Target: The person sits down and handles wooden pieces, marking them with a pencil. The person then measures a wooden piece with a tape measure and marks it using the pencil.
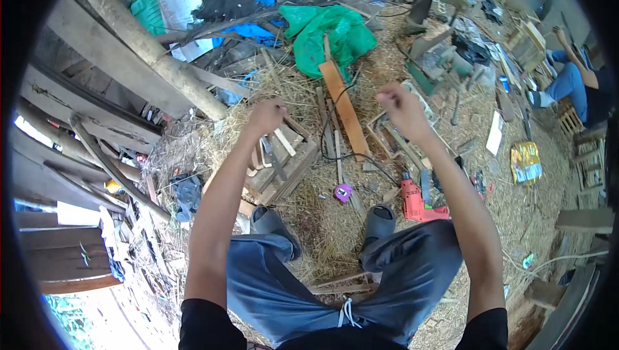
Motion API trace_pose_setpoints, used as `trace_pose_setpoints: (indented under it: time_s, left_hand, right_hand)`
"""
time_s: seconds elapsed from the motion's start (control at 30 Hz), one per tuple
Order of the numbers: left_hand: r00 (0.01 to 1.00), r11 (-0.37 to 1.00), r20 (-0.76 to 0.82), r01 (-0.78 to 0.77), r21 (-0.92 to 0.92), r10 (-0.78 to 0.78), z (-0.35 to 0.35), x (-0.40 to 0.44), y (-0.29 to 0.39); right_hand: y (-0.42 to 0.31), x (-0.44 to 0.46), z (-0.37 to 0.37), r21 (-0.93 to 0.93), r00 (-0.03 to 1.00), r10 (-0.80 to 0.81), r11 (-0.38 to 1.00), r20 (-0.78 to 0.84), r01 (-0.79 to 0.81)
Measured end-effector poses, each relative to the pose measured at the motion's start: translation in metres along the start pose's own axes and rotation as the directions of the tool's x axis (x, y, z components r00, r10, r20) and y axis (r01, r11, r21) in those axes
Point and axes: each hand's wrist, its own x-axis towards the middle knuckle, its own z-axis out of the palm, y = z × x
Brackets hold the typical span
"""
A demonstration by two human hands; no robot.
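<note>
The brown board point(345, 112) is laid lengthwise on the littered ground between the hands, its far end by the green bag point(335, 35), its near end angled slightly rightward. The left hand point(265, 118) and right hand point(403, 110) are held curled; whether their fingertips are closed cannot be told.

Both arms are stretched forward, elbows only slightly bent. The left hand point(266, 116) and the right hand point(403, 110) are raised, with fingers curled.

The straw-littered floor point(332, 237) bears a brown board point(346, 112) between the left grip point(281, 109) and right grip point(384, 97), plus a red drill point(418, 203).
</note>
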Motion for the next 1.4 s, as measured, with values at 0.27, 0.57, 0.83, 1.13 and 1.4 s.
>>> trace_pose_setpoints:
  time_s: [0.27, 0.57, 0.83, 1.13, 1.4]
  left_hand:
    - [0.968, 0.900, 0.224, 0.007, 0.436, -0.116, 0.052, 0.031, -0.041]
    - [0.968, 0.907, 0.253, -0.101, 0.409, -0.007, 0.067, 0.039, -0.064]
    - [0.996, 0.999, -0.083, -0.034, 0.030, 0.037, 0.063, 0.027, -0.038]
    - [0.956, 0.928, 0.133, 0.287, -0.239, -0.261, 0.157, 0.085, 0.020]
    - [0.815, 0.651, 0.201, 0.560, -0.514, -0.543, 0.299, 0.147, -0.012]
  right_hand:
    - [0.068, 0.005, 0.209, -0.224, 0.886, 0.112, 0.974, 0.449, -0.010]
    - [0.057, 0.013, 0.249, -0.376, 0.869, 0.110, 0.922, 0.483, 0.092]
    - [0.084, 0.020, 0.207, -0.634, 0.914, 0.319, 0.768, 0.249, -0.095]
    - [0.176, -0.031, 0.115, -0.576, 0.780, 0.625, 0.621, -0.045, -0.531]
    - [0.213, -0.027, 0.118, -0.116, 0.795, 0.582, 0.789, -0.173, -0.603]
